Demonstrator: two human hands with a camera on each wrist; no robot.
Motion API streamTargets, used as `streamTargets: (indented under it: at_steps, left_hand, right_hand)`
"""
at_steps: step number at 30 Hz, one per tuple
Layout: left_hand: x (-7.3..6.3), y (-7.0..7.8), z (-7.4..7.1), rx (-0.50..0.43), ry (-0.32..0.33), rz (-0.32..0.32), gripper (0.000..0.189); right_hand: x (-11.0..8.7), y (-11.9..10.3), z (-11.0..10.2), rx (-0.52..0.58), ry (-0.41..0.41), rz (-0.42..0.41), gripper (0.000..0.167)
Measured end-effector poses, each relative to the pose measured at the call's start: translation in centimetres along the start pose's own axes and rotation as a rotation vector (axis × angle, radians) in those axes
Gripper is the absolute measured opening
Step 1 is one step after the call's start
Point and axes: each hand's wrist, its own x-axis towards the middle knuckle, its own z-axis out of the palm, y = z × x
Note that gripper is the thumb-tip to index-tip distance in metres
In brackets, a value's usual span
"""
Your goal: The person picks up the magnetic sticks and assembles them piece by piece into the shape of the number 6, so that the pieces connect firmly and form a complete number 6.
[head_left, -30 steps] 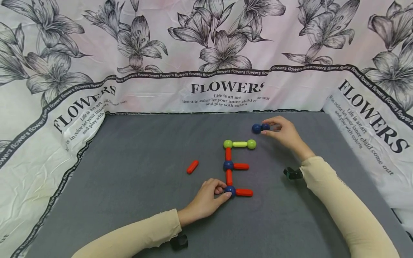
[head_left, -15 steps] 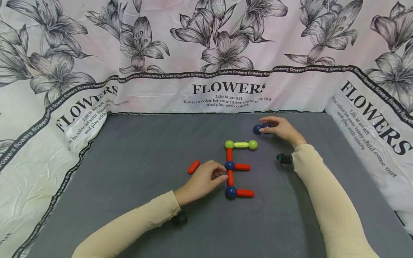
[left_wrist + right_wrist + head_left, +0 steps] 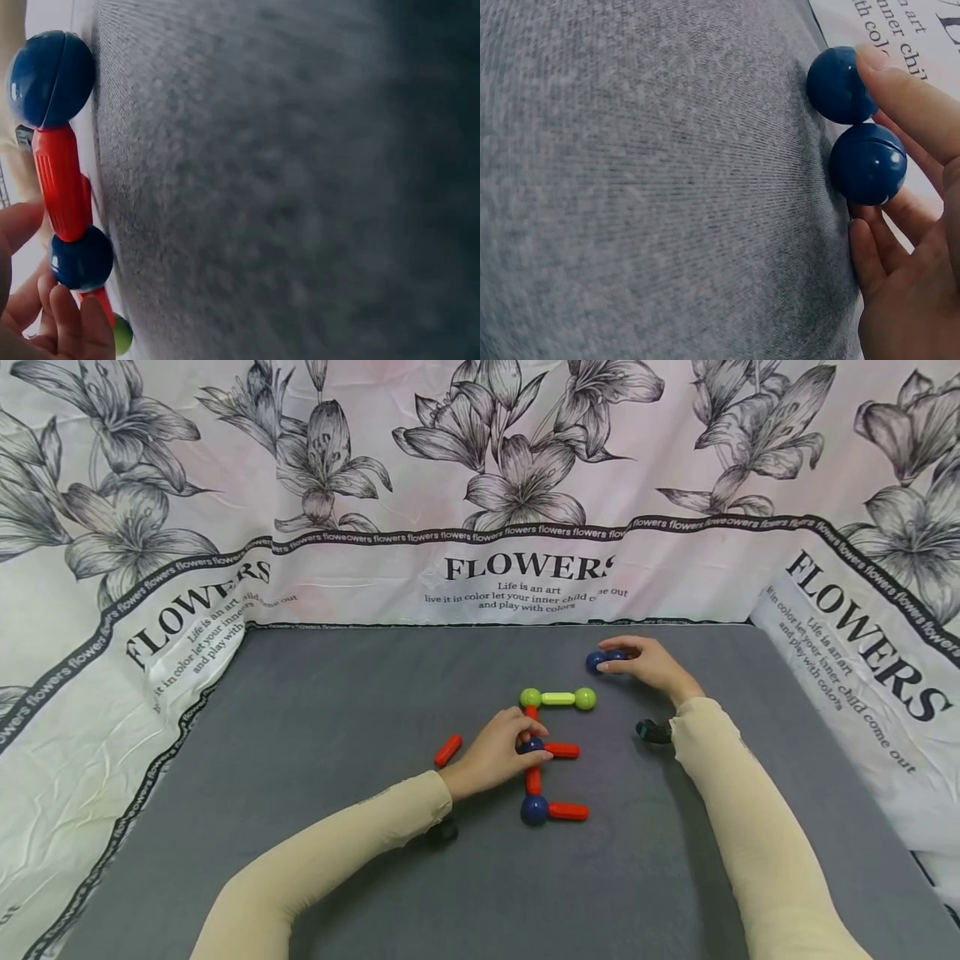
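Note:
Red sticks and balls form an E-like figure. My left hand [image 3: 495, 750] has thumb and fingers around its middle blue ball [image 3: 81, 257]. Below it, a red stick [image 3: 61, 184] leads to the near blue ball [image 3: 535, 810], which carries another red stick [image 3: 568, 812] to the right. The figure's top arm is a light green stick [image 3: 558, 698] between two green balls [image 3: 585, 698]. Beyond it, my right hand [image 3: 651, 667] holds two loose blue balls that touch, the thumb on one blue ball [image 3: 840, 86] and fingers behind the other blue ball [image 3: 868, 163].
A loose red stick [image 3: 447, 750] lies left of the figure, close to my left hand. The grey tabletop [image 3: 337, 718] ends at the back and sides against a white cloth [image 3: 360, 577] printed with flowers and lettering.
My left hand has left the near blue ball and moved up the figure to the middle blue ball. The right hand stays at the two blue balls, its wrist shifting slightly left.

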Motion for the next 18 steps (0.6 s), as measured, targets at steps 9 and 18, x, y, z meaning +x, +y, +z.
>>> streamTargets:
  at_steps: [9,18]
  left_hand:
    - [0.77,0.08,0.58,0.033,0.009,-0.056,0.027]
    - [1.01,0.56,0.69,0.039,-0.013,-0.121,0.026]
  right_hand:
    - [0.20,-0.07,0.22,-0.005,0.001,0.000,0.058]
    - [0.15,-0.27,0.47,-0.024,0.017,0.016,0.056]
